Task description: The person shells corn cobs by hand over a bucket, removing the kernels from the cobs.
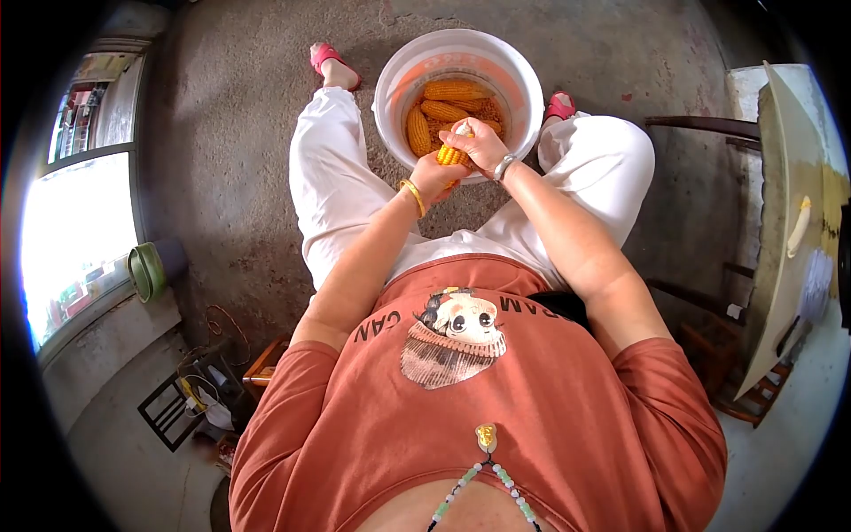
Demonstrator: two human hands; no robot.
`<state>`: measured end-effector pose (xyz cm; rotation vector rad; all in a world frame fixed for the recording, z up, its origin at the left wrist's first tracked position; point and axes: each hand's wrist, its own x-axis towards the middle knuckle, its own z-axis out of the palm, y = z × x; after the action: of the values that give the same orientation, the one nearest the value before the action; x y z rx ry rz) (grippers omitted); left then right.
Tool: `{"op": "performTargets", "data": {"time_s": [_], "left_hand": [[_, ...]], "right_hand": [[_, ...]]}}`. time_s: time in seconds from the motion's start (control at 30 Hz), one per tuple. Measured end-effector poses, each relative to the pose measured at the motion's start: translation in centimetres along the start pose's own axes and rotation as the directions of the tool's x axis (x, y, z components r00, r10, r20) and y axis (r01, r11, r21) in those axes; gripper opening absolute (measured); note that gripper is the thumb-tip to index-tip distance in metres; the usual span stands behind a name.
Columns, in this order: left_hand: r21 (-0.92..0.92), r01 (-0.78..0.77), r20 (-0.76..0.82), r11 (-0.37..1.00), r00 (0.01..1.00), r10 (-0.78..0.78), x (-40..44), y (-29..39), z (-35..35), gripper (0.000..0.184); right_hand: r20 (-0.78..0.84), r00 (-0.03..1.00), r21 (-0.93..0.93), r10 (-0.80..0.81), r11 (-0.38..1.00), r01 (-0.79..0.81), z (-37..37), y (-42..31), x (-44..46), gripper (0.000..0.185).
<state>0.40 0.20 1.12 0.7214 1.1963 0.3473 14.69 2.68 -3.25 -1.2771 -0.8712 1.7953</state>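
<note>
A yellow corn cob is between my two hands, over the near rim of a white bucket. My left hand, with a gold bangle at the wrist, is wrapped round the cob. My right hand, wearing a silver bracelet, is closed at the cob's upper end, with something whitish at its fingers. Inside the bucket lie several whole cobs and loose kernels. The lower part of the held cob is mostly hidden by my fingers.
The bucket stands on the concrete floor between my feet in red sandals. On the right is a table with dark wooden chairs near it. A green container is at the left, by a bright window.
</note>
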Motion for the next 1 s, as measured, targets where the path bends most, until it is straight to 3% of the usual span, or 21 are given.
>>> {"op": "performTargets", "data": {"time_s": [0.07, 0.17, 0.27, 0.43, 0.53, 0.63, 0.83, 1.0], "left_hand": [[-0.026, -0.052, 0.014, 0.998, 0.999, 0.052, 0.1, -0.2, 0.0, 0.021], [-0.057, -0.049, 0.109, 0.997, 0.993, 0.055, 0.0, 0.0, -0.4, 0.025], [-0.171, -0.008, 0.214, 0.985, 0.976, 0.046, -0.4, 0.3, -1.2, 0.028], [-0.383, 0.014, 0.195, 0.924, 0.979, 0.066, -0.9, 0.4, -1.4, 0.030], [-0.337, 0.000, 0.183, 0.942, 0.981, 0.066, -0.3, -0.3, -1.8, 0.031], [-0.249, -0.049, 0.149, 0.967, 0.985, 0.088, -0.5, -0.6, -1.4, 0.031], [-0.206, -0.072, 0.047, 0.976, 0.995, 0.084, -0.5, -0.8, -0.9, 0.027], [-0.045, -0.130, -0.044, 0.991, 0.991, 0.128, -0.2, -0.9, 0.0, 0.027]], "right_hand": [[-0.045, 0.999, -0.085, -0.007, 0.996, 0.003, 0.0, 0.3, 0.2, 0.031], [-0.034, 0.999, -0.001, 0.013, 1.000, -0.013, -0.5, 1.2, 1.1, 0.035], [0.090, 0.983, 0.312, 0.162, 0.932, -0.182, -0.6, -0.6, 0.0, 0.039], [0.180, 0.966, 0.314, 0.187, 0.920, -0.236, -0.6, -3.0, -1.8, 0.035], [0.265, 0.944, 0.199, 0.196, 0.947, -0.253, -1.1, -3.1, -1.7, 0.030], [0.240, 0.963, 0.299, 0.125, 0.934, -0.196, -1.1, -1.4, -0.8, 0.027], [0.257, 0.962, 0.338, 0.093, 0.924, -0.180, -1.2, -0.6, -0.6, 0.029], [0.193, 0.980, 0.321, 0.054, 0.940, -0.115, -1.2, 0.6, 0.0, 0.036]]}}
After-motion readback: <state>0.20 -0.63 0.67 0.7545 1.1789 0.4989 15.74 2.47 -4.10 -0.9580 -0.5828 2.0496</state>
